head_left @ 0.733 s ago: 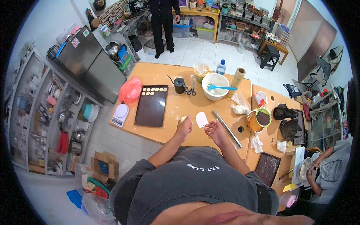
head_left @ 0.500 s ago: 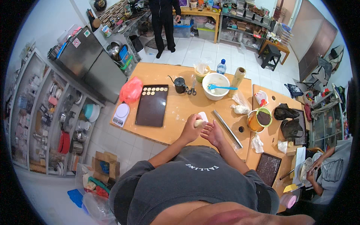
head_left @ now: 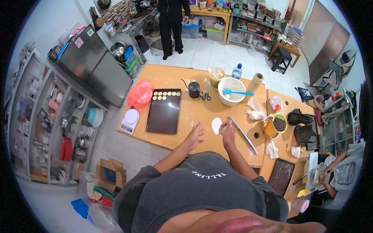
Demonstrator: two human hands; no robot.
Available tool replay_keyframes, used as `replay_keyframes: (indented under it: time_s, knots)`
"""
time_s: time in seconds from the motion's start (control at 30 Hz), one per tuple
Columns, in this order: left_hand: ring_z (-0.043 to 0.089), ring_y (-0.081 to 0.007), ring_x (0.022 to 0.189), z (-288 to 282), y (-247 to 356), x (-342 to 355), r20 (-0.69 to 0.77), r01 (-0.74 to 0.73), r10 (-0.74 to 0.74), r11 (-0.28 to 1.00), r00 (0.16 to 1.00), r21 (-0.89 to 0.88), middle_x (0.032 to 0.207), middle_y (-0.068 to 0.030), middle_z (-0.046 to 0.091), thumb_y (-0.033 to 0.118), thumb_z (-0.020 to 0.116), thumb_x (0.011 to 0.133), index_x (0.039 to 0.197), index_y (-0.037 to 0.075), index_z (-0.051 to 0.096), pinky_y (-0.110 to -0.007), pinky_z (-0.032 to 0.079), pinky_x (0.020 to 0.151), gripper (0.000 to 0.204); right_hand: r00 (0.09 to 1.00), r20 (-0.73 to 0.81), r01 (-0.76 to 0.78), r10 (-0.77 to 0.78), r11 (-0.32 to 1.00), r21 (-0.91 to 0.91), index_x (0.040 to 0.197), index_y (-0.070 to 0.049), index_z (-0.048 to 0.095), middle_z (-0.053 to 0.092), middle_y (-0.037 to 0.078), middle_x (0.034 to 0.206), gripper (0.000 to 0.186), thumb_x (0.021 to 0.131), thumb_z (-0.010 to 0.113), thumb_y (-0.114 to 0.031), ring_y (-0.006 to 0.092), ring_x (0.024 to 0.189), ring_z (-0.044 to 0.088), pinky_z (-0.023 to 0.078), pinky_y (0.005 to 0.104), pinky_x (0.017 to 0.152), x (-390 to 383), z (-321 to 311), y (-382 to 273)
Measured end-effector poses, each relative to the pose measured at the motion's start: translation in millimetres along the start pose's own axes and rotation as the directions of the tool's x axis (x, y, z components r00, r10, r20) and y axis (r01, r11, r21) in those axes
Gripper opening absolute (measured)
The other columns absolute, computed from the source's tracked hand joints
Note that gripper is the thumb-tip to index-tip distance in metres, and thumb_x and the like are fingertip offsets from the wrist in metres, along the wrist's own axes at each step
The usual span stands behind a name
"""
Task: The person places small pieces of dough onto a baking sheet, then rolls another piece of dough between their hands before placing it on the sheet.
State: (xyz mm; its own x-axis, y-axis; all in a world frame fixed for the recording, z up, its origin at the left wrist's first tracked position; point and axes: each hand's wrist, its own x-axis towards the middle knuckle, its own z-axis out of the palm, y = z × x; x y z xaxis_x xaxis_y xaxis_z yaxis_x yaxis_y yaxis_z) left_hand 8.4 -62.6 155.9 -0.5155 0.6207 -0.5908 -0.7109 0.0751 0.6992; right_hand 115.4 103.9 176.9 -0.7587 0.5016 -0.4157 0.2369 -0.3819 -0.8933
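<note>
My left hand [head_left: 195,136] is held over the near part of the wooden table [head_left: 186,110], fingers stretched out and nothing in them. Closed fingers of my right hand [head_left: 228,134] grip a small pale lump of dough, mostly hidden by the fingers. Beside that hand lies a flat white rounded piece [head_left: 216,125], perhaps a scraper. A metal rolling rod [head_left: 244,136] rests just to the right of it. Farther left, a dark baking tray [head_left: 163,116] carries several pale dough discs [head_left: 166,93] in two rows at its far end.
A kitchen scale [head_left: 130,120] and pink plastic bag [head_left: 140,94] stand left of the tray. Beyond my hands are a black pot [head_left: 194,89], scissors [head_left: 208,95], a white bowl [head_left: 229,99] with a blue spatula [head_left: 237,92], and a bottle [head_left: 237,71]. Another person [head_left: 344,171] works at right.
The pale dough has passed from my left hand to my right. My hands have moved apart, the left one drawing back with its fingers opened. The whole view has shifted slightly.
</note>
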Motion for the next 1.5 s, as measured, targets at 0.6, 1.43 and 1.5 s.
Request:
replay_keyframes:
  time_s: [0.6, 1.43, 1.5]
  knots:
    - [0.054, -0.0089, 0.056, -179.8, 106.4, -27.4, 0.196, 0.07, -0.018, 0.962, 0.98, -0.265, 0.07, 0.0035, 0.053, 0.051, 0.05, 0.098, 0.111, 0.012, 0.054, -0.021, 0.03, 0.037, 0.042, 0.973, -0.061, 0.228, -0.221, 0.901, 0.369, 0.103, -0.006, 0.054, 0.06, 0.009, 0.087, 0.062, 0.104, 0.017, -0.055, 0.0233, 0.083, 0.061, 0.046, 0.0394, 0.086, 10.9, 207.6, 21.6]
    - [0.044, -0.034, 0.13, -260.6, 138.2, -29.4, 0.086, 0.026, -0.025, 1.0, 0.996, -0.013, 0.145, -0.0182, 0.042, 0.074, 0.033, 0.092, 0.155, 0.021, 0.018, -0.055, 0.037, 0.102, 0.083, 0.906, -0.135, 0.384, -0.401, 0.913, -0.137, 0.086, -0.005, 0.059, 0.06, 0.007, 0.079, 0.042, 0.105, 0.039, -0.036, 0.0136, 0.075, 0.057, 0.046, 0.0299, 0.067, 9.4, 301.1, 40.2]
    - [0.045, -0.0343, 0.129, -261.5, 136.0, -29.3, 0.237, 0.221, -0.178, 0.961, 0.955, -0.169, 0.145, -0.0171, 0.043, 0.077, 0.032, 0.091, 0.153, 0.023, 0.022, -0.058, 0.039, 0.1, 0.084, 0.846, -0.06, 0.525, -0.53, 0.847, -0.087, 0.094, -0.002, 0.059, 0.061, 0.007, 0.085, 0.037, 0.105, 0.041, -0.033, 0.0133, 0.081, 0.057, 0.045, 0.0294, 0.076, -6.8, 317.0, 10.1]
